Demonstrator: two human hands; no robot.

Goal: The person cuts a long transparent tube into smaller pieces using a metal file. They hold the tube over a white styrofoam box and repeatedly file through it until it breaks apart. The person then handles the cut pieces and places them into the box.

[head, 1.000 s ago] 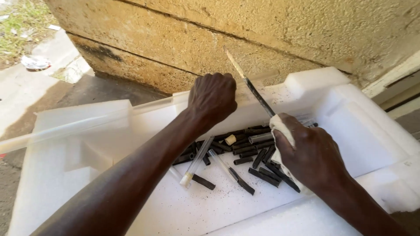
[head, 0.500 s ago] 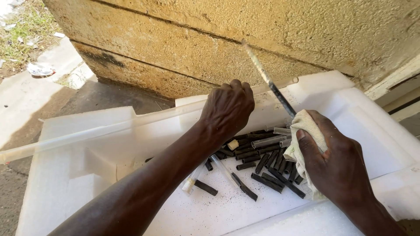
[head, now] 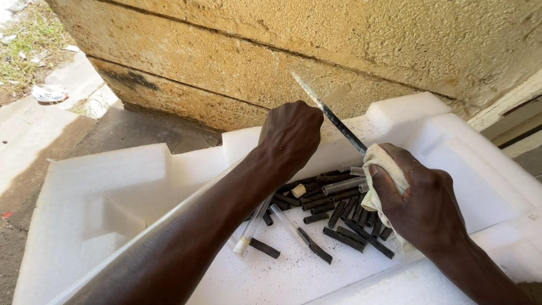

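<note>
The right hand grips a pale cloth wrapped round the lower end of a long, thin clear tube with dark contents, which slants up toward the rough stone wall. The left hand hovers curled over the pile of short black sticks in the white foam tray, though I cannot tell whether it holds anything. The tube looks fragile: too hard a squeeze through the cloth could snap it, and its free tip may knock the wall.
</note>
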